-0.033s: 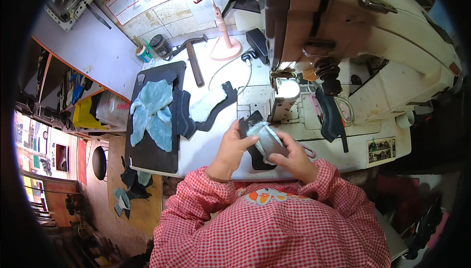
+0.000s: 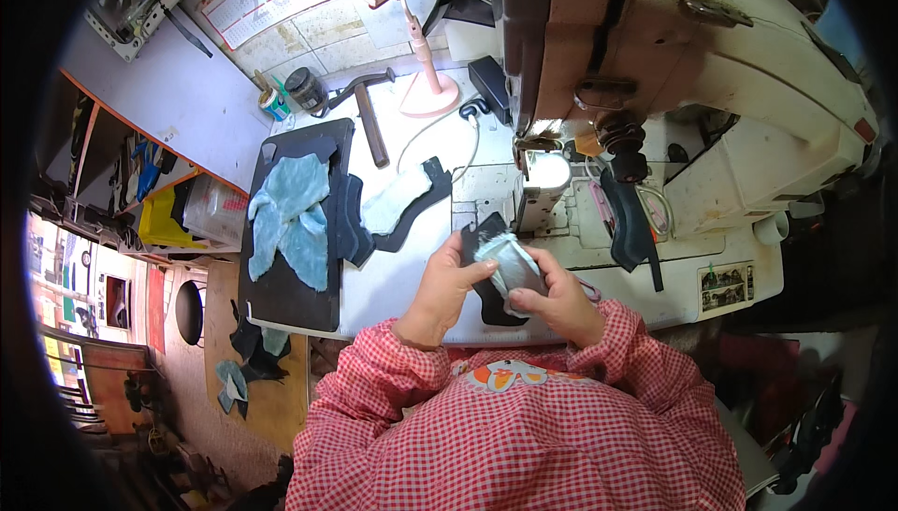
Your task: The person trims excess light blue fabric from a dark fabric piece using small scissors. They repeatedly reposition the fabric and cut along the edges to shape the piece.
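Observation:
Between my two hands, close to the table's front edge, is a dark shoe-upper-like piece (image 2: 522, 272) with pale blue fleecy lining. My left hand (image 2: 440, 288) grips its left side, thumb on top. On the right side, my right hand (image 2: 564, 300) pinches it with thumb and fingers. Part of a black piece (image 2: 496, 305) shows beneath, on the table. To the left lie black cut pieces (image 2: 353, 221) and one with white fleece (image 2: 398, 200). Light-blue fleecy pieces (image 2: 292, 207) rest on a black board (image 2: 290, 305).
A large sewing machine (image 2: 673, 52) fills the right side, a dark curved piece (image 2: 629, 235) hanging on it. Behind the cut pieces are a hammer (image 2: 371, 127), a pink stand (image 2: 430, 94) and a dark jar (image 2: 304, 88). Further scraps (image 2: 257, 347) lie on a lower board at left.
The held piece and my fingers have shifted very slightly to the right and down. Both hands keep their grip; the rest looks the same.

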`<move>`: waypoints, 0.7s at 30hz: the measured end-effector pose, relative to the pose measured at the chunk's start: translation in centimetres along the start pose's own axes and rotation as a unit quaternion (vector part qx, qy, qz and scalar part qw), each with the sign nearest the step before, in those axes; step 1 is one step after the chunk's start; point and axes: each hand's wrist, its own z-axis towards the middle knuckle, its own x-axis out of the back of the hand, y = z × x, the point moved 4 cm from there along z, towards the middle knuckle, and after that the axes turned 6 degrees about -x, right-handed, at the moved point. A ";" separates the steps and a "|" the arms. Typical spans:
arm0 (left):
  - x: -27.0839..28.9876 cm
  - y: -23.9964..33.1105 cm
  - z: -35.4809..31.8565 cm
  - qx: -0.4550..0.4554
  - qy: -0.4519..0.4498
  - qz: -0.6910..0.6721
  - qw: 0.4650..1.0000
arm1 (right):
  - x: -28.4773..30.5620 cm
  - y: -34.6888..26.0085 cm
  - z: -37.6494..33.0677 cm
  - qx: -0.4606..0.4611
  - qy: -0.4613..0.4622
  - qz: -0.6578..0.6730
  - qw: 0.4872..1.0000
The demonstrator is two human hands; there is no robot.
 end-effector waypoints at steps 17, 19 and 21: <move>-4.2 5.1 0.2 -0.064 -0.098 0.035 0.993 | 3.3 -9.6 0.9 -0.068 -0.083 -0.100 0.989; -4.6 5.8 0.1 -0.113 -0.108 0.080 0.985 | 3.3 -10.4 0.9 -0.008 -0.077 -0.173 0.982; -4.6 6.6 -0.9 -0.216 -0.053 0.322 0.920 | 3.3 -10.8 0.7 0.045 -0.035 -0.293 0.955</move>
